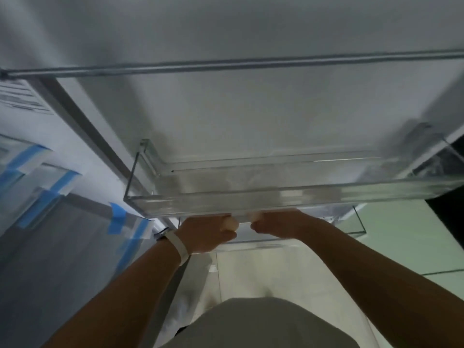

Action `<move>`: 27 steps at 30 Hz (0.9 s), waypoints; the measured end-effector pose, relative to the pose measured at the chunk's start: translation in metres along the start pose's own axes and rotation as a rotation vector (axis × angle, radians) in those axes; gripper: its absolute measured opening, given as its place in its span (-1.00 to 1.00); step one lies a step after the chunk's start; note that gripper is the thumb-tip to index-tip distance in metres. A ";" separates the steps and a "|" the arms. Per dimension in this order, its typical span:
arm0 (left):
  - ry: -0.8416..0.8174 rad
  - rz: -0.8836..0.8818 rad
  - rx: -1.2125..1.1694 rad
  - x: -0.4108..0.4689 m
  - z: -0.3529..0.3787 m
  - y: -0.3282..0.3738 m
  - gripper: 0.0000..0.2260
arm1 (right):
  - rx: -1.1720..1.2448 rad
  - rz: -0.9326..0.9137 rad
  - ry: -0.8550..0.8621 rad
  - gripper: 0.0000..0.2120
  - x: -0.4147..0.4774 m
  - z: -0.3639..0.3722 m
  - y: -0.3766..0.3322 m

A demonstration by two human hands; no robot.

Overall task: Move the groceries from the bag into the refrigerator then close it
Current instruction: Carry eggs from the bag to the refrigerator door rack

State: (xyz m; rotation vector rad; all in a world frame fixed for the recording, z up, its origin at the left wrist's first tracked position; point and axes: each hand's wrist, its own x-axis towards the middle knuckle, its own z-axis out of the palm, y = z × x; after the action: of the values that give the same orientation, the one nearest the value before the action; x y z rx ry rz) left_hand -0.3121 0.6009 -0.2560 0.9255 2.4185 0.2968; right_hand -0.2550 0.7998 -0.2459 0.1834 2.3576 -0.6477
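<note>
The open refrigerator door's white inner panel (251, 109) fills the view. It carries a clear upper door bin (288, 199) and a clear lower door bin (360, 227). Both hands reach in just under the upper bin, above the lower one. My left hand (206, 233), with a white wristband, is closed around a pale, egg-like item (230, 223). My right hand (278, 224) is closed around a similar pale item (254, 217). The two hands nearly touch. The upper bin's front wall partly hides the fingers. No grocery bag is in view.
A metal rail (226, 65) crosses the door above the bins. At the left is the refrigerator's inside (50, 197), with glass shelves and strips of blue tape (116, 217). Pale floor tiles (288, 272) lie below, and my light-coloured clothing (263, 325) shows at the bottom.
</note>
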 end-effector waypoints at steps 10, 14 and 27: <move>-0.190 0.078 -0.330 0.033 0.006 -0.008 -0.90 | -0.117 -0.067 0.066 -0.65 0.018 0.009 0.007; -0.208 0.053 0.019 0.041 0.009 -0.010 -0.81 | -0.152 -0.131 0.080 -0.77 0.029 0.013 0.015; -0.161 0.052 -0.029 0.040 0.012 -0.009 -0.82 | -0.206 -0.188 0.110 -0.61 0.048 0.020 0.022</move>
State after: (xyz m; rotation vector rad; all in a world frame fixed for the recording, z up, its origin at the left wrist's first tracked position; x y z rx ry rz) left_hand -0.3353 0.6215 -0.2849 0.9623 2.2406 0.2646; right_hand -0.2733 0.8066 -0.2982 -0.0976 2.5496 -0.4872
